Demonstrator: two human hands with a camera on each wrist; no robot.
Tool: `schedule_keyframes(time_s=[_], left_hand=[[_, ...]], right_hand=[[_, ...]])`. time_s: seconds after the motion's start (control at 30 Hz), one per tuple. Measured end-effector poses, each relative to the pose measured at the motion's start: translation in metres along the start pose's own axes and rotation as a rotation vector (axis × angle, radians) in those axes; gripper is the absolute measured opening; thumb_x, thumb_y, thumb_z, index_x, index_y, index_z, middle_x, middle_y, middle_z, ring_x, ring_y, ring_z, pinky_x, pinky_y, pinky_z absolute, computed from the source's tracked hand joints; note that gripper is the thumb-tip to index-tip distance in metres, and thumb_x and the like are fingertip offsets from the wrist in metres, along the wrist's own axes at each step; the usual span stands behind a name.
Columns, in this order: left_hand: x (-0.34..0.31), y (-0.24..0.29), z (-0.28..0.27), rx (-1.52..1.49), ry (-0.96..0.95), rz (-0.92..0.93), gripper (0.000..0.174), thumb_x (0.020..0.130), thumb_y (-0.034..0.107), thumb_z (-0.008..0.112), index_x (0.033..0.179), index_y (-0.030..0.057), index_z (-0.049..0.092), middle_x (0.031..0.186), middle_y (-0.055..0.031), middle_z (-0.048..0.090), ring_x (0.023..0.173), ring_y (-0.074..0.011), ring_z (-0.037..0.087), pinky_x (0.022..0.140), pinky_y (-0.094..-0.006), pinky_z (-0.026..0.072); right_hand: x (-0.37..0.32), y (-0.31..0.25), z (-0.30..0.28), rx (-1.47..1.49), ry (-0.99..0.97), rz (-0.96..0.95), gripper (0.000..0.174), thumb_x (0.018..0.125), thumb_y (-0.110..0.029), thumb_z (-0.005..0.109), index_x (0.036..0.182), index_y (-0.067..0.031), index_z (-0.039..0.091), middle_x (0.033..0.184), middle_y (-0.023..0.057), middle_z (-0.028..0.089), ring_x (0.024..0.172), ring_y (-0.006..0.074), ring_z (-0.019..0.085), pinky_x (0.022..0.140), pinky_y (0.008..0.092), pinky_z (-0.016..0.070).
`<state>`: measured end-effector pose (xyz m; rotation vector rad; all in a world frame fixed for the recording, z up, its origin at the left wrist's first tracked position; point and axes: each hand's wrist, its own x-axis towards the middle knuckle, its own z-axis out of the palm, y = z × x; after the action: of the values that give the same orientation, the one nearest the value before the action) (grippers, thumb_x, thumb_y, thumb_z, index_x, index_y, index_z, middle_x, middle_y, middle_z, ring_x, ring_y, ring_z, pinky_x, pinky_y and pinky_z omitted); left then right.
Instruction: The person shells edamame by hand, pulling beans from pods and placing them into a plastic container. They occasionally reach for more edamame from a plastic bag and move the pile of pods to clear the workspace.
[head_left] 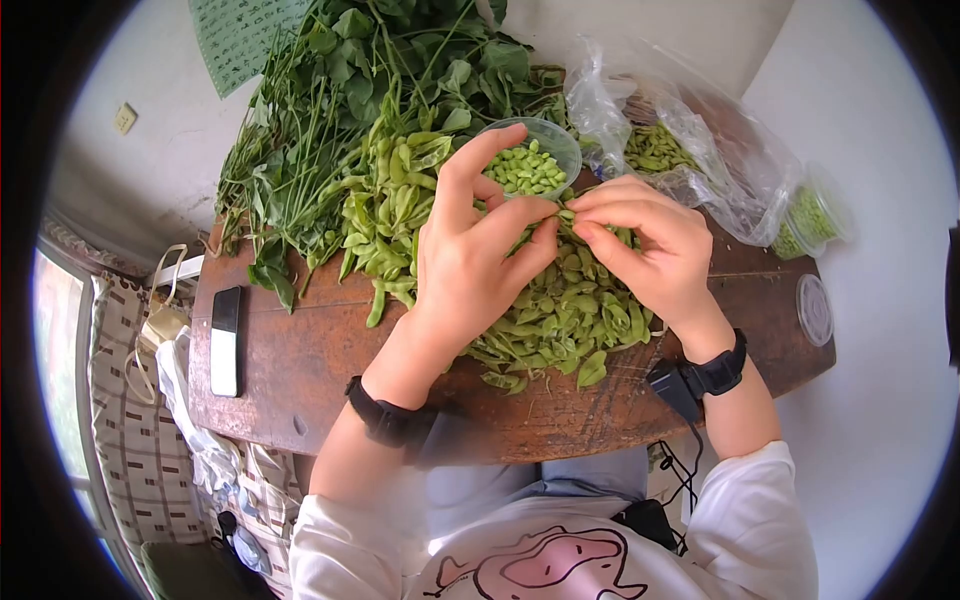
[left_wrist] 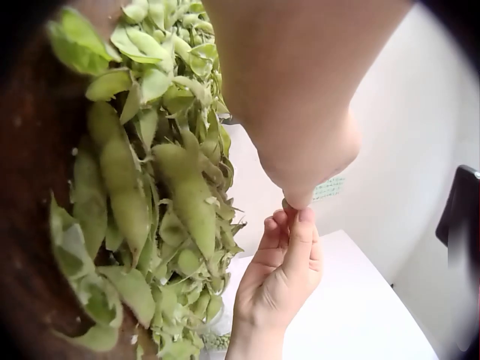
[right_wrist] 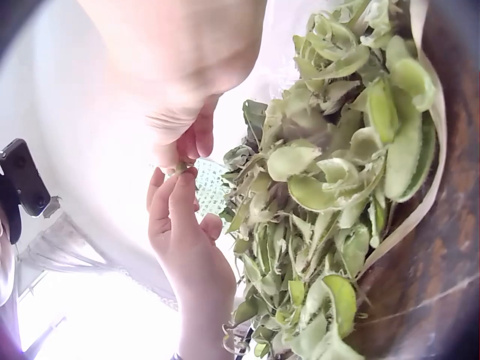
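A small green soybean pod [head_left: 566, 213] is held up between both hands, mostly covered by the fingertips. My left hand [head_left: 462, 235] pinches one end with thumb and a finger, its index finger raised. From the other side my right hand [head_left: 652, 240] pinches it between thumb and fingers. Below the hands spreads a heap of pods and split shells [head_left: 575, 325]. Just behind the fingers stands a clear plastic tub [head_left: 572, 150] with shelled green beans [head_left: 528, 170] in it. In the right wrist view, open empty shells [right_wrist: 330, 191] lie close by.
Leafy soybean stalks [head_left: 310, 150] with pods cover the back left of the wooden table [head_left: 290, 350]. A phone [head_left: 227, 340] lies at the left. A plastic bag [head_left: 735, 165] of pods, another tub of beans [head_left: 812, 215] and a round lid [head_left: 815, 310] are at the right.
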<state>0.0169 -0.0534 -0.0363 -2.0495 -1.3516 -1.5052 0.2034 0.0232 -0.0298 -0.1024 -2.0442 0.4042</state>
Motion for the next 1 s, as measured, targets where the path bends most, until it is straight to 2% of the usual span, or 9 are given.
schedule_keyframes(time_s=[0.17,0.27,0.4,0.53,0.6,0.8,0.87,0.93,1.0], left_hand=[[-0.001,0.001,0.002,0.077,0.038,0.03,0.021,0.069,0.002,0.079,0.088,0.0067,0.072,0.136,-0.0111,0.054,0.07,-0.0147,0.057,0.059,-0.0282,0.0516],[-0.003,0.0,0.003,0.073,0.005,0.002,0.023,0.068,-0.001,0.079,0.09,0.007,0.075,0.136,-0.0127,0.053,0.074,-0.0135,0.053,0.063,-0.0255,0.0482],[-0.003,0.002,0.005,0.012,0.009,-0.022,0.02,0.07,-0.001,0.078,0.088,0.0053,0.075,0.136,-0.0133,0.053,0.074,-0.0115,0.053,0.059,-0.0245,0.0469],[-0.004,0.002,0.005,-0.106,-0.027,-0.165,0.014,0.071,0.001,0.077,0.083,0.0013,0.069,0.133,-0.0158,0.054,0.08,-0.0199,0.061,0.076,-0.0335,0.0533],[-0.003,0.004,0.003,-0.071,-0.037,-0.166,0.01,0.073,-0.002,0.075,0.081,0.002,0.071,0.135,-0.0142,0.054,0.072,-0.0079,0.052,0.053,-0.0224,0.041],[0.0,0.004,-0.003,-0.006,-0.014,-0.203,0.009,0.076,0.0,0.074,0.083,0.0022,0.069,0.128,-0.0134,0.058,0.084,-0.0117,0.058,0.052,-0.0216,0.0401],[0.005,0.003,-0.007,0.061,0.124,-0.341,0.007,0.079,0.004,0.075,0.084,0.0028,0.07,0.128,-0.0133,0.058,0.104,-0.0189,0.058,0.065,-0.0268,0.0465],[0.002,-0.019,-0.011,0.36,0.253,-0.207,0.009,0.083,0.011,0.075,0.085,0.0038,0.07,0.128,-0.012,0.058,0.117,-0.0268,0.052,0.088,-0.0372,0.0452],[0.003,-0.028,-0.017,0.458,0.281,-0.293,0.014,0.08,0.017,0.079,0.086,0.0061,0.074,0.129,-0.0094,0.058,0.11,-0.0293,0.046,0.096,-0.0433,0.0372]], right_hand=[[-0.002,-0.009,0.012,0.518,0.17,0.532,0.018,0.082,0.004,0.075,0.1,0.0007,0.074,0.097,0.0108,0.071,0.084,0.019,0.069,0.07,0.0299,0.0549],[0.0,-0.006,0.004,0.012,-0.053,0.263,0.024,0.082,0.004,0.076,0.105,-0.0007,0.074,0.095,0.0087,0.07,0.082,0.0183,0.067,0.068,0.0291,0.0543],[-0.001,-0.005,0.007,-0.033,-0.028,0.159,0.024,0.081,0.003,0.076,0.104,-0.0012,0.074,0.094,0.0078,0.07,0.08,0.0193,0.066,0.067,0.0296,0.0539],[0.0,-0.009,0.01,-0.076,0.035,0.12,0.017,0.08,0.003,0.076,0.097,-0.0007,0.073,0.092,0.0086,0.069,0.079,0.0213,0.066,0.066,0.0312,0.0542],[-0.002,-0.009,0.011,-0.021,0.023,0.24,0.016,0.08,0.003,0.076,0.095,-0.0004,0.072,0.092,0.0091,0.069,0.081,0.0217,0.066,0.067,0.0315,0.0541],[0.007,-0.013,0.017,-0.005,0.073,0.256,0.014,0.085,-0.001,0.073,0.099,-0.0012,0.071,0.092,0.0093,0.068,0.083,0.0226,0.066,0.069,0.0319,0.0546],[0.023,-0.011,0.014,-0.136,0.182,0.134,0.016,0.087,-0.001,0.07,0.102,-0.0024,0.07,0.096,0.0099,0.068,0.089,0.0233,0.066,0.074,0.0335,0.0542],[0.035,0.007,0.01,-0.255,0.108,0.156,0.026,0.087,-0.001,0.069,0.113,-0.0038,0.068,0.104,0.0115,0.067,0.098,0.0251,0.064,0.086,0.0382,0.0522],[0.031,0.036,0.01,-0.444,-0.04,0.182,0.038,0.085,-0.005,0.072,0.122,-0.0059,0.066,0.111,0.0129,0.065,0.105,0.0284,0.061,0.096,0.0416,0.0479]])
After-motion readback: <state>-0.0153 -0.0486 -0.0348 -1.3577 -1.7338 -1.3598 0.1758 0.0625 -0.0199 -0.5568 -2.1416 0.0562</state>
